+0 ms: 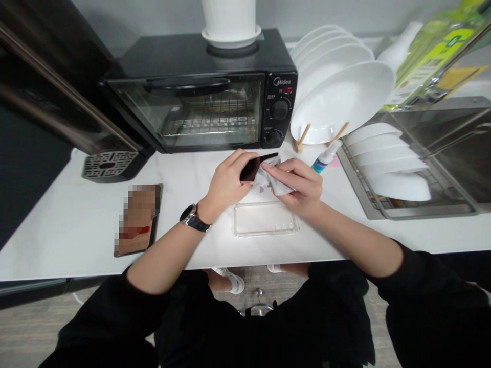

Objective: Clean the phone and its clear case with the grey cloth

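My left hand (231, 176) grips a dark smartphone (250, 169) by its left end, tilted above the counter. Pinched in my right hand (301, 184) is a pale grey cloth (271, 179), pressed against the phone's right part and covering some of it. Below both hands a clear phone case (264, 220) lies flat on the white counter. A small spray bottle (326, 157) with a blue label stands just beyond my right hand. My left wrist wears a black-strapped watch (194, 217).
A black toaster oven (199, 97) stands behind my hands, a white pot (230, 23) on top. White plates (341, 102) lean in a wooden rack to its right. A sink (414, 212) with stacked bowls (391, 158) is at right. Another phone (138, 220) lies at left.
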`<state>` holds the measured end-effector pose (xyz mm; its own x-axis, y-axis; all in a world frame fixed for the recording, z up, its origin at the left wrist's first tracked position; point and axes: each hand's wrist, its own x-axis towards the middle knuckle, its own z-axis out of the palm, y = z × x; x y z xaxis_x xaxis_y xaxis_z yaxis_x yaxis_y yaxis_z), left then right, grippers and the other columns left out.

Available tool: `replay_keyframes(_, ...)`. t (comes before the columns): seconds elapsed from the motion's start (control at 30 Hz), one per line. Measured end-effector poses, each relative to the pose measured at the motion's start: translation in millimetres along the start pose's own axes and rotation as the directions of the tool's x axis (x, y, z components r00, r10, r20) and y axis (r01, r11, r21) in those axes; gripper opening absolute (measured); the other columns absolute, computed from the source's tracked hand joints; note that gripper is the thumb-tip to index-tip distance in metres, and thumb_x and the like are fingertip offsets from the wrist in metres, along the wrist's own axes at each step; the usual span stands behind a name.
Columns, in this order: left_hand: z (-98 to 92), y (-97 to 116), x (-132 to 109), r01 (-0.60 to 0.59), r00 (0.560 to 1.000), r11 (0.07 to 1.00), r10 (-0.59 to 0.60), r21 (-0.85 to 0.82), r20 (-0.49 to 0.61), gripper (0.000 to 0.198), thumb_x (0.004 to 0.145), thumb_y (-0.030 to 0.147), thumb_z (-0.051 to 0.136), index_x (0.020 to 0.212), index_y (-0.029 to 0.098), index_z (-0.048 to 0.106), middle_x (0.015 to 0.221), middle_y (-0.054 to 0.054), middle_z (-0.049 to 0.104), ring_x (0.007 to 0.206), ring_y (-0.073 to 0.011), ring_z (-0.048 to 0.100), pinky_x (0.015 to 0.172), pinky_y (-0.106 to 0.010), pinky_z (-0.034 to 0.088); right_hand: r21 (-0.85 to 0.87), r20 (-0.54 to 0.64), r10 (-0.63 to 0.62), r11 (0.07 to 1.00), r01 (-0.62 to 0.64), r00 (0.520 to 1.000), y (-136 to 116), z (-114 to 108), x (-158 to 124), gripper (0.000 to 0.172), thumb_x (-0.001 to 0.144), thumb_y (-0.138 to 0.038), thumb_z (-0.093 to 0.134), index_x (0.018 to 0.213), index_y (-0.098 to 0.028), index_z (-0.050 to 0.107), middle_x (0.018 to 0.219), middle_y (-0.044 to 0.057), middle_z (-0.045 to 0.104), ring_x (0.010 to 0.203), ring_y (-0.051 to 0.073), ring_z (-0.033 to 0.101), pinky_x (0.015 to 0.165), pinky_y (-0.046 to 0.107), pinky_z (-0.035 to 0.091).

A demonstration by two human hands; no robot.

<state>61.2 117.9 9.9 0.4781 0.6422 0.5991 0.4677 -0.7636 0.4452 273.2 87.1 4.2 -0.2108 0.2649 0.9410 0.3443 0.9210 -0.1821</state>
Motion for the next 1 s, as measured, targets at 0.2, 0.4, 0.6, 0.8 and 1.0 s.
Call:
replay_keyframes(0.2,2.0,0.3,-0.3,0.078,0.996,0.997,-0.078,-0.003,0.039,0.033,0.09,0.013,0.065,0.122,0.019,0.068,0.115,-0.007,0.072,0.105,-0.0232,0.07,0.094,-0.036,0.057,-0.002,0.061,-0.029,1.0,0.029,0.998,-3.5,0.6,-2.9,0.055,0.104,-0.023,0.067,0.158,-0.033,0.059,0.096,0.003,0.072,0.078,0.014,0.071,0.064,0.026,0.06)
replay_keyframes(0.4,2.0,-1.4,0.1,0.001,1.0,1.0,-0.001,-0.007,0.006,0.036,0.089,0.013,0.063,0.125,0.018,0.068,0.114,-0.008,0.072,0.105,-0.0237,0.07,0.094,-0.037,0.057,-0.002,0.025,-0.009,1.0,0.009,1.0,0.6,-1.1,-0.2,0.056,0.104,-0.021,0.068,0.157,-0.035,0.059,0.097,0.002,0.073,0.082,0.014,0.072,0.066,0.027,0.061)
replay_keyframes(0.6,-1.1,3.4,1.3,-0.078,0.995,0.996,0.075,-0.042,-0.063,0.025,0.098,0.025,0.066,0.122,0.02,0.067,0.113,-0.008,0.072,0.104,-0.0224,0.07,0.091,-0.035,0.057,-0.012,-0.087,0.103,0.994,-0.104,0.991,6.8,-3.1,2.3,0.056,0.099,-0.018,0.072,0.15,-0.04,0.067,0.095,0.0,0.071,0.084,0.015,0.069,0.069,0.029,0.06)
replay_keyframes(0.8,-2.0,5.1,0.9,-0.103,0.992,0.994,0.099,-0.046,-0.082,0.023,0.1,0.025,0.067,0.123,0.02,0.067,0.112,-0.008,0.071,0.102,-0.0211,0.07,0.09,-0.034,0.057,-0.021,-0.098,0.126,0.991,-0.128,0.987,8.1,-4.1,1.7,0.055,0.099,-0.018,0.068,0.149,-0.041,0.067,0.098,0.0,0.073,0.086,0.016,0.07,0.07,0.031,0.059)
replay_keyframes(1.0,-2.4,2.2,1.0,-0.025,1.0,1.0,0.025,-0.014,-0.001,0.029,0.096,0.026,0.066,0.125,0.02,0.067,0.115,-0.009,0.072,0.107,-0.0242,0.07,0.094,-0.037,0.057,-0.004,-0.051,0.09,0.996,-0.09,0.995,5.6,-2.1,-0.1,0.055,0.1,-0.018,0.069,0.151,-0.038,0.066,0.095,0.001,0.071,0.083,0.015,0.069,0.067,0.028,0.059)
